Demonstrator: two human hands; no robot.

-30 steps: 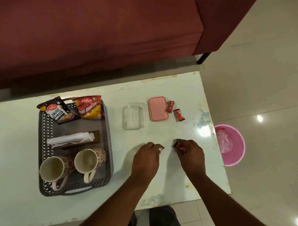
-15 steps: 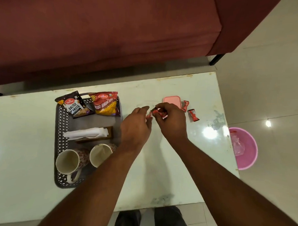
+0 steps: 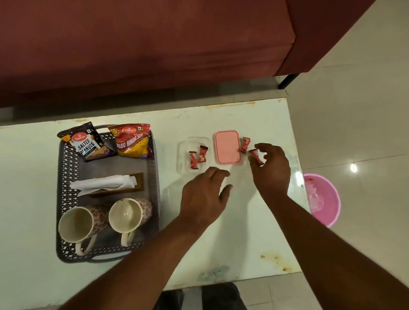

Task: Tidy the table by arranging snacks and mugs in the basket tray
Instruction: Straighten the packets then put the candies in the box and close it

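The grey basket tray (image 3: pixel 62 196) sits on the left of the white table (image 3: pixel 24 171). It holds two patterned mugs (image 3: pixel 80 224) (image 3: pixel 127 216) lying on their sides, a salted peanuts pack (image 3: pixel 85 142), an aloo bhujia pack (image 3: pixel 132 142) and a tissue holder (image 3: pixel 105 185). A clear container (image 3: pixel 184 154) holds two red candies (image 3: pixel 198 155). A pink lid (image 3: pixel 227 147) lies to its right, with one candy (image 3: pixel 245 144) at its edge. My right hand (image 3: pixel 271 172) curls thumb and fingertips round another candy (image 3: pixel 255 155) on the table. My left hand (image 3: pixel 206 196) hovers relaxed and holds nothing, just in front of the container.
A dark red sofa (image 3: pixel 144 48) runs along the far side of the table. A pink bin (image 3: pixel 322 198) with a plastic bag stands on the tiled floor past the table's right edge. My legs show below the near edge.
Two red candies that my hands held now lie in the clear container. My right hand has moved right to the candy beside the pink lid. My left hand has drawn back, holding nothing.
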